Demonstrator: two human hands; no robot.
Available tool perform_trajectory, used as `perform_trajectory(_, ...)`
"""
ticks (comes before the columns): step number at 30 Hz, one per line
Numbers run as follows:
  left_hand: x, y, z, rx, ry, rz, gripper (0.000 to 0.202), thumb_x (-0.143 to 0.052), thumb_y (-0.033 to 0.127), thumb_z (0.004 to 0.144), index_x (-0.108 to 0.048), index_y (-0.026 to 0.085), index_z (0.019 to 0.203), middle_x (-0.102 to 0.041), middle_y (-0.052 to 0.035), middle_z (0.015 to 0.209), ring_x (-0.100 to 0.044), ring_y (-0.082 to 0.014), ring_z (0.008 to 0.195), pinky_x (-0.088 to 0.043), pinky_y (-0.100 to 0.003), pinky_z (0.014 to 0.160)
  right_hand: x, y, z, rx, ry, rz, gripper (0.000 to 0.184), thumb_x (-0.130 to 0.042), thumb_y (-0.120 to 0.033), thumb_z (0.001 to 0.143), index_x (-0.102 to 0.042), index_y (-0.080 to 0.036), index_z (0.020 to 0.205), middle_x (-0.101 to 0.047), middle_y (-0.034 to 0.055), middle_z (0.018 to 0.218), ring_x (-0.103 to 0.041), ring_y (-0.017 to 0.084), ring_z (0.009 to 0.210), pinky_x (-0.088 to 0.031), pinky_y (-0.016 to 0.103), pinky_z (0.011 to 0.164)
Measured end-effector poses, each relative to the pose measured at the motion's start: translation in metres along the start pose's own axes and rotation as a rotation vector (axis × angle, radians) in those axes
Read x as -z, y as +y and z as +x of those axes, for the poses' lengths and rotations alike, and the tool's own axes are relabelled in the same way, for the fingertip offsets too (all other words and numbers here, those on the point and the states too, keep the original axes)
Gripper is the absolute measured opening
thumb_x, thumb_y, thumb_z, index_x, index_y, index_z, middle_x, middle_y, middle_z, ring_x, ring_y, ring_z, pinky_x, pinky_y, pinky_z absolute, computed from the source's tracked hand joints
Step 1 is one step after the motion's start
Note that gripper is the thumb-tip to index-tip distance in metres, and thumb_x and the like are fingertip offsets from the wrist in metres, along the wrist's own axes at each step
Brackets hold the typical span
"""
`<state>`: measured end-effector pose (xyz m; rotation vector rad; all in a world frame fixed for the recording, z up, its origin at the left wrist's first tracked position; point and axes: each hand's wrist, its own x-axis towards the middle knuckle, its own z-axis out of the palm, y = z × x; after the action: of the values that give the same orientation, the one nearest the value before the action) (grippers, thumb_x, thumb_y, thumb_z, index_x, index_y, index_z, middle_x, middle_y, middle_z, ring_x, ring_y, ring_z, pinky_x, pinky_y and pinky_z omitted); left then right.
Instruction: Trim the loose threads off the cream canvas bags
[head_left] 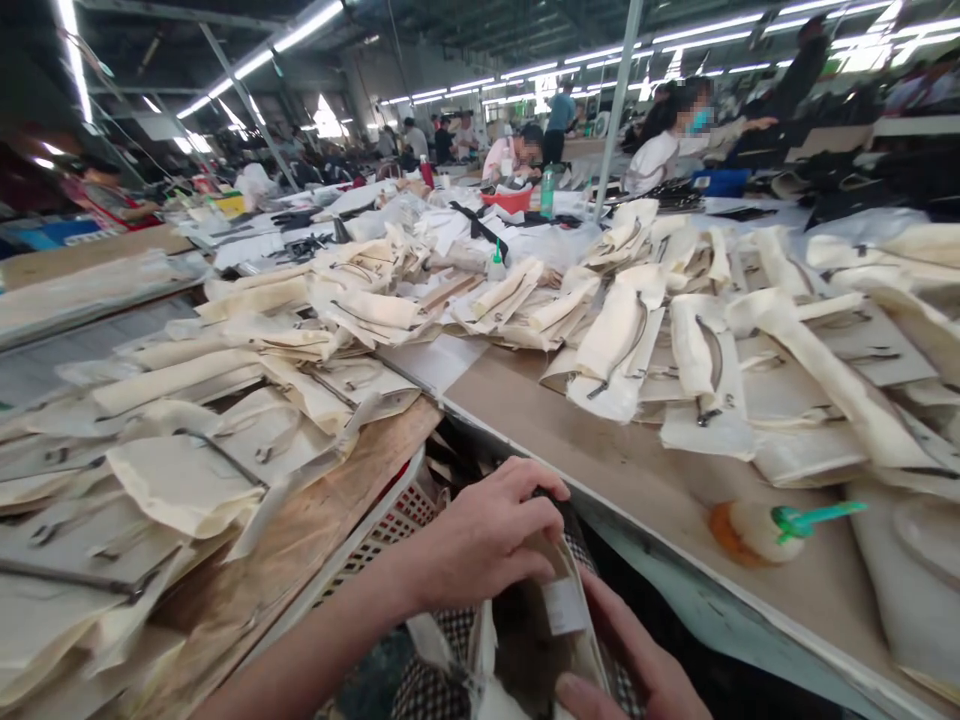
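Checked black-and-white cloth, cream-lined: a checked piece [435, 685] held low in front of the body, in the gap between two work surfaces, just beside a white plastic basket [375, 535].

- Left hand [487, 540]: fingers [536, 500] curled down tight over the piece's upper edge, gripping it.
- Right hand [637, 670]: under and behind the piece, thumb pressed to its near edge, loosely closed on it. Between the hands the mouth is pulled open, showing a small white label [562, 605] inside.
- Wooden tabletop [360, 470] on the left: layered cream fabric pieces [180, 480], many with dark zips showing.
- Pale tabletop [600, 450] on the right: more cream pieces [622, 340] fanned out in overlapping rows, well apart from the hands.
- A small orange-and-white bottle with a green nozzle [757, 530] lies on its side near the right edge, untouched.
- Far benches: other people [660, 155] seated at work, their hands nowhere near.

Progress, as a judgement: the checked piece is in hand and spread open, not yet set on either tabletop. The cream pieces look laid out in bulk. Whether they are finished or waiting cannot be told from here.
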<state>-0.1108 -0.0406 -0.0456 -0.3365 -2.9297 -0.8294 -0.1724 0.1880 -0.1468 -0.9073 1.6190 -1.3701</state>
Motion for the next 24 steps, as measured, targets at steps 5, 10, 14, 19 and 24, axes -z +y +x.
perform_trajectory(5,-0.017,-0.007,0.017,-0.048,-0.09,0.041,0.014,-0.069,0.013,0.084,-0.055,0.018,0.085,-0.061,-0.002,0.11,-0.057,-0.0172,0.1,-0.044,-0.026,0.09,0.006,-0.011,-0.004,0.036,0.073,-0.05,0.062,-0.064,-0.037,0.09,-0.04,-0.026,0.147,-0.046,0.0058,0.148,-0.045,0.024,0.134,-0.035,0.038,0.113)
perform_trajectory(10,-0.023,-0.006,0.024,-0.045,-0.091,0.033,0.016,-0.067,0.012,0.085,-0.052,0.018,0.082,-0.064,-0.0004,0.102,-0.058,-0.0175,0.095,-0.042,-0.027,0.087,0.01,-0.013,-0.016,0.021,0.115,-0.2,0.057,-0.058,-0.039,0.093,-0.043,-0.021,0.145,-0.052,0.0088,0.142,-0.054,0.022,0.127,-0.046,0.032,0.104)
perform_trajectory(14,-0.02,-0.004,0.028,-0.011,-0.103,0.014,0.024,-0.07,0.012,0.081,-0.051,0.02,0.092,-0.062,0.0008,0.106,-0.058,-0.0169,0.096,-0.042,-0.026,0.085,0.011,0.003,-0.024,0.006,0.116,-0.38,0.057,-0.055,-0.039,0.095,-0.04,-0.02,0.147,-0.055,0.0092,0.14,-0.057,0.021,0.124,-0.046,0.028,0.104)
perform_trajectory(19,-0.015,-0.002,0.026,-0.038,-0.119,0.109,0.018,-0.067,0.012,0.083,-0.052,0.02,0.088,-0.062,0.0028,0.097,-0.058,-0.015,0.088,-0.042,-0.024,0.078,0.01,0.016,-0.023,0.102,0.147,-0.516,0.051,-0.053,-0.035,0.096,-0.046,-0.015,0.143,-0.057,0.0105,0.137,-0.058,0.021,0.122,-0.047,0.025,0.101)
perform_trajectory(24,-0.013,-0.004,0.021,-0.082,-0.1,0.106,0.01,-0.063,0.014,0.087,-0.054,0.019,0.087,-0.063,0.0012,0.096,-0.058,-0.0145,0.087,-0.043,-0.023,0.08,0.01,0.013,-0.021,0.246,0.187,-0.55,0.047,-0.056,-0.027,0.094,-0.05,-0.014,0.14,-0.061,0.0108,0.132,-0.064,0.019,0.113,-0.049,0.019,0.096)
